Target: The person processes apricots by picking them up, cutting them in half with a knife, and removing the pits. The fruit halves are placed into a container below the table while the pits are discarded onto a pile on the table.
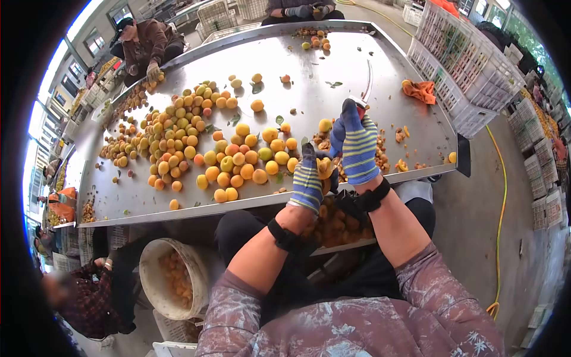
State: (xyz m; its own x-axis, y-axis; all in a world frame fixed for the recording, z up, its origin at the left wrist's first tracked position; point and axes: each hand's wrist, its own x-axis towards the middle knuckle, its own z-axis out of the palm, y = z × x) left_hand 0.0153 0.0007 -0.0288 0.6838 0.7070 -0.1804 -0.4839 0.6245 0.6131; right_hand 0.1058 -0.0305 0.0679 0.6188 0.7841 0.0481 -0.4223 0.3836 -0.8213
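Observation:
My left hand, in a striped glove, is closed around an orange-yellow apricot that looks cut open. My right hand, gloved alike, grips a knife with a red handle; its thin curved blade points away from me. Both hands are close together over the table's near edge. Pits and scraps lie on the metal just past my right hand. To the left of my hands spreads a large pile of whole apricots. Below my wrists, a container of cut apricots is partly hidden.
The raised-rim metal table stands before me. An orange cloth lies at its right, near stacked white crates. A white bucket of fruit stands left of my knees. Co-workers sit around. A yellow hose crosses the floor.

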